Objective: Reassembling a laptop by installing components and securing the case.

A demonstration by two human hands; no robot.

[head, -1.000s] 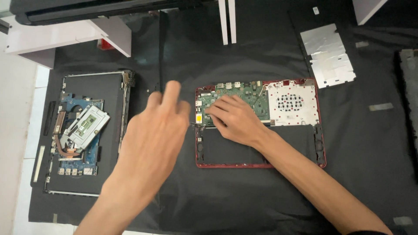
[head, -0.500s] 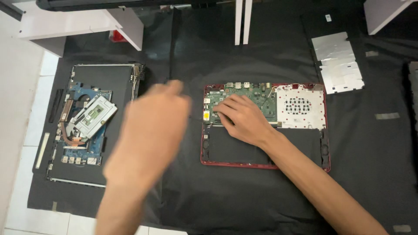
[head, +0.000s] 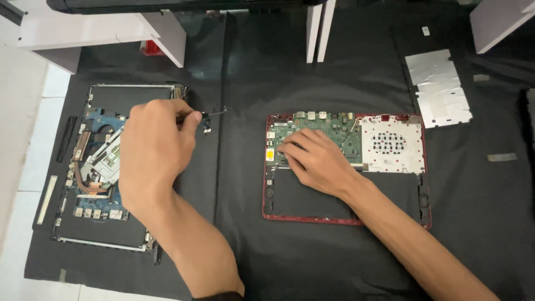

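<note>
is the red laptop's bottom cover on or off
Off. The red laptop base lies open: its green circuit board and a perforated silver shield are exposed, and the right hand rests on the board.

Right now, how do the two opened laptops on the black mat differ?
The red laptop has a red rim and a green board beside a white perforated plate; the left laptop is dark-framed with a blue board and copper pipe. The right hand rests on the red laptop's board; the left hand hovers over the left laptop, pinching a small dark part. Both lie flat, insides exposed.
</note>
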